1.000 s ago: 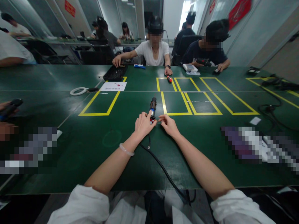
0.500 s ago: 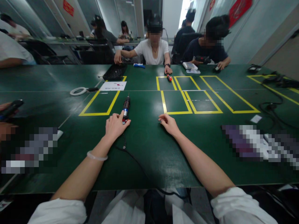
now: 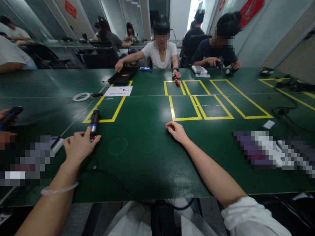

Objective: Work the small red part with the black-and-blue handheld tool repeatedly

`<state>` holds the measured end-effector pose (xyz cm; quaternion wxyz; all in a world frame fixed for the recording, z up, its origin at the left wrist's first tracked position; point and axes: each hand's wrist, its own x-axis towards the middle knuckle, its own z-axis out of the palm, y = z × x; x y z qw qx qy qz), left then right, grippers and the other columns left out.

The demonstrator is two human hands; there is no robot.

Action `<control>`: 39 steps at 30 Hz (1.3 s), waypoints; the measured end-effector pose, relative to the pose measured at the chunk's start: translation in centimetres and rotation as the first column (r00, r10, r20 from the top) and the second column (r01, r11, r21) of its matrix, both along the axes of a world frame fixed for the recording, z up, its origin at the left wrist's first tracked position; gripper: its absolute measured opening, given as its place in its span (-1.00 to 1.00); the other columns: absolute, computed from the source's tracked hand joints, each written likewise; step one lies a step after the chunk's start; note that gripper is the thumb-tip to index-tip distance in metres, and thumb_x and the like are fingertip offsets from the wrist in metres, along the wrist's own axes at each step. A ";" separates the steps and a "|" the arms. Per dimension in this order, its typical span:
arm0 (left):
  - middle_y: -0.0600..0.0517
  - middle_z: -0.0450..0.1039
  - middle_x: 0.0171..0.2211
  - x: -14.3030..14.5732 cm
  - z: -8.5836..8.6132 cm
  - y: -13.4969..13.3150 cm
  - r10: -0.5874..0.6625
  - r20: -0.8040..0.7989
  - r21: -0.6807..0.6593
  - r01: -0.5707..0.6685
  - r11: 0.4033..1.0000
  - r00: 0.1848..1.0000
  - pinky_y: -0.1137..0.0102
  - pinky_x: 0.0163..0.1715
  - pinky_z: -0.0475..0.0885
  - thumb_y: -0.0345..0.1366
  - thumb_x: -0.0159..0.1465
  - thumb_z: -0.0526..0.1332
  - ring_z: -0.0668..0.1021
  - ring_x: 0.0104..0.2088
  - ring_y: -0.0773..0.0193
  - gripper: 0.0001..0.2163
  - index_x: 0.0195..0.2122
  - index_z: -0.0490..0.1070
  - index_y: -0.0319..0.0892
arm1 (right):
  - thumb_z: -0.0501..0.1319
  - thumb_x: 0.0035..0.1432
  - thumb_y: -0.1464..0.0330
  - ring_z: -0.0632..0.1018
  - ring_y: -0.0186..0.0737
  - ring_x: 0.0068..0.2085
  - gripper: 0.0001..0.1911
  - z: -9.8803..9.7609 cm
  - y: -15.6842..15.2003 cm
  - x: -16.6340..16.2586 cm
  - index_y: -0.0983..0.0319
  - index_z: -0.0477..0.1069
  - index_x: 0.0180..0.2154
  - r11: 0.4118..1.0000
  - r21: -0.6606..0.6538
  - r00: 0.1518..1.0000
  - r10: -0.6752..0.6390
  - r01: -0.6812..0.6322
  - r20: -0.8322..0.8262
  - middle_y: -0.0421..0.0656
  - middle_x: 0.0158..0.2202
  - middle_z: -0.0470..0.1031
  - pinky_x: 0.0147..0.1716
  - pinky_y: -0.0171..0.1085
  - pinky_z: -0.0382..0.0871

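Head view. The person's left hand [image 3: 80, 144] is out to the left side of the green table [image 3: 147, 167], thumb and forefinger closed about the near end of a dark cylindrical tool [image 3: 94, 121]; its other fingers are bent and spread outward. Tool: blackish barrel, silver and blue band, some red at the near end, long axis pointing away from the person. Its far end overlaps the near left corner of a yellow tape outline [image 3: 119, 108]; whether it touches the tabletop there, one cannot tell. A black cord [image 3: 108, 175] trails from below the hand toward the table's near edge; a small metal ring [image 3: 94, 167] shows just beside it. Pale bracelet [image 3: 59, 189] on the left wrist.

Right hand [image 3: 176, 131]: right of the middle, well apart from the tool, relaxed and unclenched, fingers loosely bent, near a second tape outline [image 3: 185, 119].

Beyond the tool: white sheet [image 3: 119, 91], a white coil [image 3: 81, 97] to its left, black tray [image 3: 123, 77] behind it. Across the table, a co-worker in white [image 3: 161, 54] has one hand at the tray, the other by a red-ended tool [image 3: 178, 82]. To the right, a co-worker in dark clothing [image 3: 214, 54] handles a dark object, too indistinct to name.
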<state>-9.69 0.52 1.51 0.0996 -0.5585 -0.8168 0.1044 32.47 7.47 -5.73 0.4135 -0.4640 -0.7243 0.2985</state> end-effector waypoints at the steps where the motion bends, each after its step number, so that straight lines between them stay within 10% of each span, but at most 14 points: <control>1: -0.25 0.27 0.15 -0.5 0.0 -0.2 0.021 -0.006 -0.004 -0.022 1.000 1.000 0.12 0.07 0.14 0.15 0.29 -0.28 0.36 0.07 -0.10 -0.35 0.29 0.03 -0.06 | 0.10 0.12 0.44 0.54 -0.24 -0.27 -0.78 0.0 0.0 0.0 0.22 0.45 -0.20 1.000 0.007 1.000 0.001 -0.001 0.009 -0.16 -0.26 0.57 -0.23 -0.26 0.38; 16: -0.18 0.35 0.00 -0.6 -0.2 -1.6 -0.063 -0.052 0.185 0.072 0.980 0.997 0.29 -0.34 0.31 -0.04 0.28 -0.09 0.46 -0.15 0.02 -0.57 -0.08 0.42 -0.18 | 0.11 0.14 0.43 0.50 -0.25 -0.32 -0.81 0.1 0.1 -0.1 0.20 0.48 -0.25 1.000 0.027 0.997 -0.011 0.009 0.072 -0.18 -0.31 0.54 -0.30 -0.29 0.33; 27: -0.16 0.51 -0.18 4.1 3.4 0.8 -0.071 0.201 0.219 0.025 0.975 0.977 0.24 -0.29 0.36 0.02 0.33 -0.16 0.54 -0.21 -0.02 -0.48 0.06 0.35 -0.17 | 0.13 0.14 0.41 0.51 -0.25 -0.31 -0.82 0.0 0.0 -0.3 0.19 0.48 -0.25 1.000 0.016 0.994 -0.017 0.016 0.105 -0.19 -0.31 0.55 -0.27 -0.28 0.35; 29: -0.10 0.54 -0.22 7.0 3.1 2.4 -0.273 0.370 0.278 0.175 0.945 0.888 0.25 -0.19 0.38 -0.02 0.33 -0.08 0.56 -0.20 0.05 -0.55 0.04 0.38 -0.17 | 0.13 0.14 0.41 0.52 -0.24 -0.30 -0.82 0.1 0.0 -0.3 0.19 0.48 -0.25 1.000 0.011 0.995 -0.015 0.014 0.098 -0.18 -0.31 0.55 -0.27 -0.28 0.35; 32: -0.06 0.52 -0.16 12.4 1.5 5.1 -0.473 0.689 0.348 0.321 0.881 0.549 0.32 -0.18 0.43 -0.10 0.31 0.01 0.57 -0.30 0.24 -0.62 -0.01 0.43 -0.18 | 0.12 0.14 0.40 0.53 -0.24 -0.29 -0.83 0.2 0.1 -0.3 0.20 0.48 -0.25 1.000 -0.006 0.999 0.002 -0.002 0.055 -0.17 -0.30 0.56 -0.26 -0.28 0.36; 39: 0.01 0.48 -0.42 23.3 -2.3 8.4 -0.199 0.978 0.210 0.290 0.934 -0.068 0.42 -0.40 0.43 -0.25 0.14 0.29 0.50 -0.43 0.35 -0.76 -0.21 0.41 -0.25 | 0.15 0.17 0.30 0.52 -0.28 -0.33 -0.73 0.0 0.2 -0.2 0.23 0.39 -0.09 0.993 -0.088 0.987 0.070 -0.084 -0.148 -0.17 -0.31 0.55 -0.27 -0.28 0.37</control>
